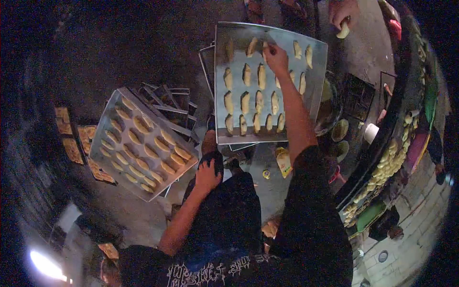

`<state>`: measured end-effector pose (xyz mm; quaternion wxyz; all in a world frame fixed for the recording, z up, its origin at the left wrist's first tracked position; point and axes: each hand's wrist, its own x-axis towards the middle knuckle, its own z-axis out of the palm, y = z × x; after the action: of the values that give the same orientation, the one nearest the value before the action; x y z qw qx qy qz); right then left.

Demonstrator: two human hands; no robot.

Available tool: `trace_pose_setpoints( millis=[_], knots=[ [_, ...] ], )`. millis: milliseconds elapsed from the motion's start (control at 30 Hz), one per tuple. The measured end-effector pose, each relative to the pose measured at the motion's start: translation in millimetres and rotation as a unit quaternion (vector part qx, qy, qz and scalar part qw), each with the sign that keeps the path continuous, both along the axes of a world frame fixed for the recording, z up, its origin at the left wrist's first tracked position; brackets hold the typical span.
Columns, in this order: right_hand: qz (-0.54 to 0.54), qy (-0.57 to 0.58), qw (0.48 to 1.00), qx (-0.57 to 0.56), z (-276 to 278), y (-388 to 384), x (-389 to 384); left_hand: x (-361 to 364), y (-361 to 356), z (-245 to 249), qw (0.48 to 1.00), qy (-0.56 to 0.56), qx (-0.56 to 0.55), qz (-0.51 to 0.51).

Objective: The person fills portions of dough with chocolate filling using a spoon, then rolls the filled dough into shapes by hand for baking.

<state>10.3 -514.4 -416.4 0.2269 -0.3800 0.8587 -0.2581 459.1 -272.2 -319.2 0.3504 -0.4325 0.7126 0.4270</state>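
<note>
My right hand is over the far part of a metal baking tray, its fingers pinched on a long dough piece that they partly cover. Rows of similar elongated dough pieces lie on this tray, some with darker filling showing. My left hand rests on my knee, fingers spread, holding nothing. To its left, a second metal tray carries several rows of long dough pieces.
Stacked trays lie under and beside the left tray. More filled trays are at far left. Another person's hand holds a dough piece at the top. Many pale dough pieces line a long surface at right. A yellow packet lies below the tray.
</note>
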Motion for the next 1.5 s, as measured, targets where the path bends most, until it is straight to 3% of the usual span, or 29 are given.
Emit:
trace_pose_setpoints(
  millis=[67, 133, 233, 300, 367, 400, 467, 533, 567, 600, 633, 667, 733, 833, 900, 967, 1000, 1100, 1167, 1233, 1333, 1400, 1433, 1500],
  knots=[
    [0.039, 0.101, 0.994, -0.024, -16, 3, 9, 1, -4, 2, 1.0, 0.015, -0.002, 0.014],
    [0.049, 0.05, 0.996, -0.056, -21, 14, 8, -1, -6, 6, 0.999, 0.028, -0.019, 0.025],
    [0.118, 0.183, 0.97, -0.113, -25, 53, -8, -15, -17, 11, 0.993, 0.094, -0.05, 0.049],
    [0.035, 0.081, 0.995, -0.052, -8, 82, 3, -23, -32, 7, 0.976, 0.198, -0.036, 0.081],
    [-0.041, -0.047, 0.998, -0.029, 52, 108, 36, -57, -59, 14, 0.968, 0.233, -0.006, 0.095],
    [-0.025, -0.01, 0.999, -0.027, 61, 130, 50, -77, -75, 12, 0.963, 0.25, 0.009, 0.101],
    [-0.025, -0.008, 0.999, -0.024, 76, 183, 82, -105, -98, -16, 0.914, 0.393, -0.1, 0.028],
    [-0.037, -0.014, 0.999, 0.008, 97, 234, 119, -163, -149, -8, 0.898, 0.403, -0.142, 0.102],
    [-0.024, 0.025, 0.999, 0.008, 99, 263, 136, -188, -177, -32, 0.844, 0.491, -0.196, 0.087],
    [-0.012, 0.066, 0.998, 0.008, 101, 294, 154, -214, -210, -30, 0.878, 0.434, -0.197, 0.049],
    [0.009, 0.119, 0.993, -0.027, 96, 326, 171, -239, -237, -58, 0.849, 0.453, -0.267, 0.052],
    [-0.066, -0.001, 0.998, 0.015, 118, 341, 184, -268, -262, -56, 0.833, 0.415, -0.362, 0.053],
    [-0.153, -0.121, 0.978, 0.069, 152, 371, 208, -300, -306, -105, 0.768, 0.448, -0.458, -0.004],
    [-0.218, -0.148, 0.959, 0.099, 174, 410, 228, -319, -347, -147, 0.779, 0.468, -0.404, -0.101],
    [-0.294, -0.214, 0.924, 0.116, 206, 415, 230, -310, -372, -185, 0.745, 0.496, -0.406, -0.188],
    [-0.35, -0.229, 0.907, 0.053, 211, 434, 241, -306, -370, -162, 0.831, 0.322, -0.425, -0.16],
    [-0.377, -0.233, 0.896, 0.018, 212, 443, 244, -302, -376, -162, 0.835, 0.264, -0.458, -0.151],
    [-0.362, -0.22, 0.905, -0.028, 208, 479, 256, -301, -347, -121, 0.877, 0.281, -0.389, -0.036],
    [-0.368, -0.222, 0.902, -0.038, 208, 496, 266, -300, -338, -109, 0.88, 0.288, -0.375, -0.037],
    [-0.388, -0.232, 0.892, -0.028, 212, 512, 275, -295, -328, -104, 0.846, 0.238, -0.458, -0.134],
    [-0.385, -0.25, 0.884, -0.092, 224, 551, 287, -264, -264, -66, 0.845, 0.304, -0.407, -0.165],
    [-0.389, -0.202, 0.891, -0.117, 249, 572, 283, -235, -213, -28, 0.837, 0.353, -0.376, -0.183],
    [-0.39, -0.176, 0.894, -0.129, 268, 585, 279, -225, -174, -10, 0.862, 0.272, -0.396, -0.164],
    [-0.389, -0.188, 0.891, -0.143, 313, 620, 267, -182, -108, 6, 0.867, 0.311, -0.352, -0.165]
  ],
)
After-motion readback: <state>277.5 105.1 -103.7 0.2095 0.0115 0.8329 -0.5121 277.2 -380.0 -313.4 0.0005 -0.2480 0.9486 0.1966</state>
